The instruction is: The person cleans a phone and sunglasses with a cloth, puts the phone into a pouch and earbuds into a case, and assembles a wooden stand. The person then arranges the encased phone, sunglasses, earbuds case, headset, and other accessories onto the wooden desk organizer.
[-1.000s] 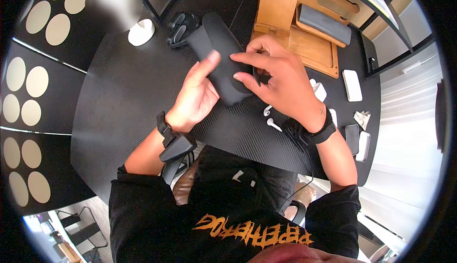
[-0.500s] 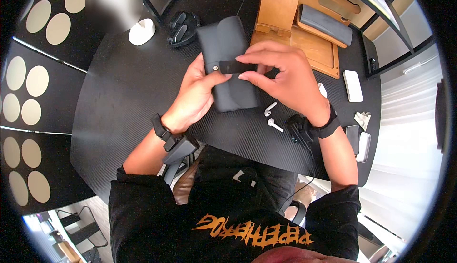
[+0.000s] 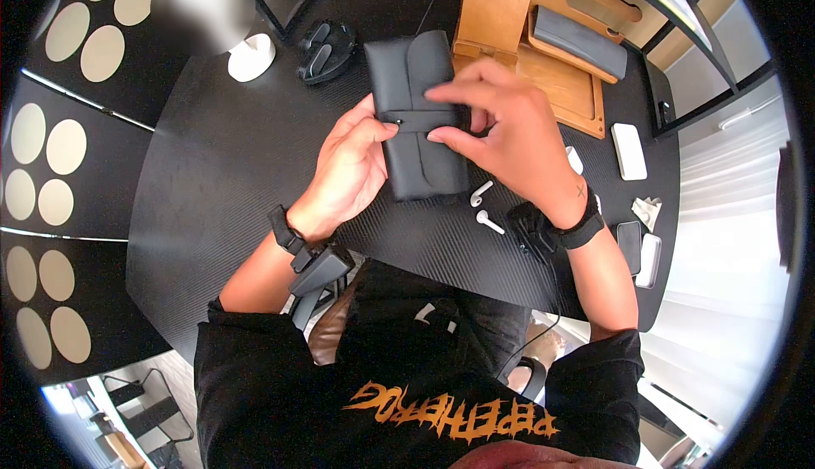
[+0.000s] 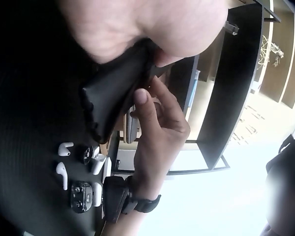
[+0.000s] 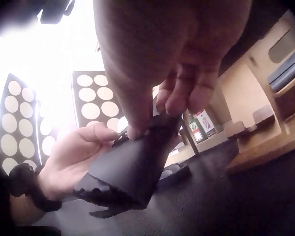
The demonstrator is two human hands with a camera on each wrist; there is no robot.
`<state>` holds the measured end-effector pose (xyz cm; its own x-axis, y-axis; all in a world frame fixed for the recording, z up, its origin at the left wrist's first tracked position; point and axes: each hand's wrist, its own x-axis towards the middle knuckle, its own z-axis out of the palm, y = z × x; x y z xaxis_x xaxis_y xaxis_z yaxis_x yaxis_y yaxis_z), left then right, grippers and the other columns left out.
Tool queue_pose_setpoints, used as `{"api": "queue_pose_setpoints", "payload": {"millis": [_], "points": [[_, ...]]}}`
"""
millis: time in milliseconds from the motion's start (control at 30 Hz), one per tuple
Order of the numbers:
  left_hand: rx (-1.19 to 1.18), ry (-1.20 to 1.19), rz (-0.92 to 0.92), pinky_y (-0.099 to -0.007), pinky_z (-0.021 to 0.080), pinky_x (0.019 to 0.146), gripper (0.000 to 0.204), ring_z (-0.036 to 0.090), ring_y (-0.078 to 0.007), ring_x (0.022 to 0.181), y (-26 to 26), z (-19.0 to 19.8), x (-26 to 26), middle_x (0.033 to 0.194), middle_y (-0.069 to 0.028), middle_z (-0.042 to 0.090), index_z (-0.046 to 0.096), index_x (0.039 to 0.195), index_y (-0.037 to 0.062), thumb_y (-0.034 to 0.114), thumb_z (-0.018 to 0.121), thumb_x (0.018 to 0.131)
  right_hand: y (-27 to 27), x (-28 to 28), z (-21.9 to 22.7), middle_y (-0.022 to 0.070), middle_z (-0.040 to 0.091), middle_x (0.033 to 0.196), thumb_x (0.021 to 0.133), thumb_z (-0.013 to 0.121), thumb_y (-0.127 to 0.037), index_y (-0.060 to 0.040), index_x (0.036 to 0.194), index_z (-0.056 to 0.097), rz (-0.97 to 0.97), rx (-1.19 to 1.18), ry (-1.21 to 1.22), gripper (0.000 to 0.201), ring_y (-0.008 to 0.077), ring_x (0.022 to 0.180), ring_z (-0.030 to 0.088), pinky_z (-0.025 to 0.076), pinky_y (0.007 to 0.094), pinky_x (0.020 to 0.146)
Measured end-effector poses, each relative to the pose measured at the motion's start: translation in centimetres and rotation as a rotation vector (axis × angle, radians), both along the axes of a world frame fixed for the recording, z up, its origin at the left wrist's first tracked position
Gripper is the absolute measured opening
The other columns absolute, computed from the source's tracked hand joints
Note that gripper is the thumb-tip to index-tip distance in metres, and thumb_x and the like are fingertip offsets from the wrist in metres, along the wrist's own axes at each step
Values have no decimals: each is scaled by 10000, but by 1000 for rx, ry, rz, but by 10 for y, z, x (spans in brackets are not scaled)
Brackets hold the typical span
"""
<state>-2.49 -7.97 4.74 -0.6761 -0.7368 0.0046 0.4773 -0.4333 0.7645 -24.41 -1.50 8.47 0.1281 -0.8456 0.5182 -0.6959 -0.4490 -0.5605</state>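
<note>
A black folding case [image 3: 407, 70] is held above the desk, its strap [image 3: 429, 119] lying flat across the middle with a small metal stud at the strap's left end. Along its left edge the left hand [image 3: 344, 168] grips it, thumb on the front beside the stud. The right hand [image 3: 526, 142] is at the other side, thumb tip touching the case below the strap and index finger extended above it. In the left wrist view the right thumb rests against the case [image 4: 113, 88]. The right wrist view shows the case [image 5: 130, 167] between both hands, its front partly hidden.
Two white earbuds [image 3: 482, 194] lie on the black desk [image 3: 238, 163] beside a dark device [image 3: 533, 230]. Behind are a black round item [image 3: 327, 51], a white lamp base [image 3: 252, 58] and a wooden stand [image 3: 560, 87] holding a grey case. White boxes lie at the right.
The case has turned more upright and shifted right, its front now facing up. The strap, earlier pinched by the right fingers, lies flat across it, and the right index finger has lifted and spread from the thumb.
</note>
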Motion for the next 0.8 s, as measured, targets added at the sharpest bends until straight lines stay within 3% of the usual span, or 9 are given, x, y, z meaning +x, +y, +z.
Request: {"api": "queue_pose_setpoints", "payload": {"millis": [133,200,233,300,433,533,600,700,800], "points": [[-26,-18,21,-423,521,1148,517,646,-267,1300,1,3,-2,1424,-210,621,451,1521,-63,-31,422,1006,-1,1,3,39,673,985,730,973,-161,-41,1254,706,-110,132,-171,600,88,621,562,475,238,575],[-54,-34,47,-400,516,1143,512,648,-244,1289,2,3,-2,1406,-196,638,474,1510,-60,-31,423,1002,-5,-5,-5,76,711,882,737,980,-335,-20,1243,707,-170,144,-249,656,130,690,652,533,327,649],[-54,-34,46,-400,516,1143,512,648,-244,1289,3,3,-3,1406,-196,638,474,1510,-60,-31,423,1002,-8,-9,-10,76,711,882,737,980,-335,-20,1243,707,-172,145,-249,656,130,690,652,533,327,649],[-125,-100,75,-379,509,1131,515,647,-220,1274,4,2,-4,1405,-175,645,488,1510,-53,-34,428,999,-13,-14,-14,72,742,845,810,946,-348,7,1182,725,-67,444,-348,560,87,674,643,521,286,606],[-248,-146,115,-348,494,1125,534,642,-193,1260,5,-4,-7,1383,-147,655,490,1518,-44,-50,416,989,-12,-14,-4,56,760,852,874,903,-337,11,1125,743,60,679,-483,458,71,652,637,511,250,575],[-483,-249,225,-327,486,1114,488,632,-177,1254,6,-6,-7,1380,-135,641,495,1518,-42,-30,471,1030,-11,-14,-2,30,756,861,906,881,-282,7,1074,757,82,648,-549,357,77,615,637,508,231,565],[-658,-487,344,-314,534,1032,508,619,-163,1273,6,-3,-5,1409,-127,638,485,1547,-17,89,596,1063,-11,-14,-3,21,752,855,915,872,-214,1,1061,753,37,485,-638,285,73,630,649,511,232,573],[-629,-461,371,-318,549,1004,532,626,-163,1245,-1,-10,-6,1430,-117,609,484,1557,17,180,652,1080,-19,-32,-2,17,747,855,914,869,-167,-3,1038,747,-51,235,-592,239,75,642,661,514,234,582],[-557,-482,292,-343,554,1011,514,630,-183,1246,-8,-16,-1,1475,-118,578,489,1547,18,160,643,1078,-28,-51,0,36,781,908,925,854,-143,16,1086,756,-158,-34,-586,246,80,735,708,536,225,674]]}}
